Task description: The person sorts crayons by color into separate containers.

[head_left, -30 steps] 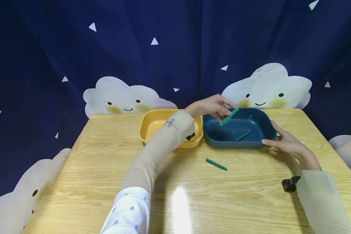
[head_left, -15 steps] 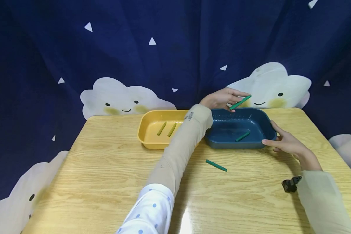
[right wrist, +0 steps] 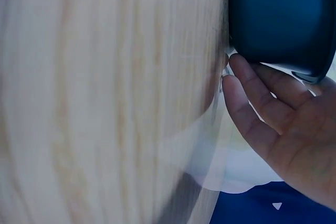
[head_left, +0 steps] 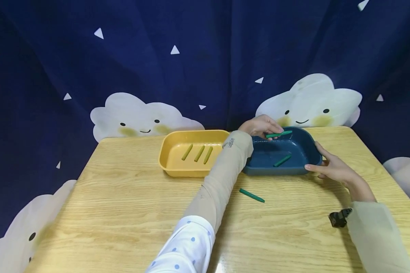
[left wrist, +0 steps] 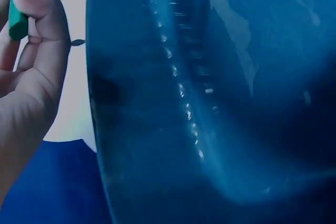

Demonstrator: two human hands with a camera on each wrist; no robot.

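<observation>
In the head view my left hand (head_left: 262, 126) pinches a green crayon (head_left: 278, 134) over the back of a dark blue plastic bin (head_left: 276, 171). The left wrist view shows the crayon (left wrist: 19, 22) between thumb and fingers, beside the bin's wall. A second green crayon (head_left: 282, 160) lies on the bin's floor. My right hand (head_left: 336, 167) holds the bin's front right corner, thumb at the front wall and fingers along the right side. Seen from the right wrist, its fingers (right wrist: 262, 100) reach by the bin's lower edge.
Left of the blue bin stands a yellow bin (head_left: 167, 151) with several yellow-green crayons (head_left: 199, 153) inside, its right part behind the left sleeve. Another green crayon (head_left: 252, 195) lies on the wooden table (head_left: 123, 212) in front. A dark blue curtain (head_left: 140, 49) hangs behind.
My left hand has moved right with the green crayon, rose, then lowered over the blue bin. The sleeve now uncovers the crayons in the yellow bin. My right hand has stayed at the corner.
</observation>
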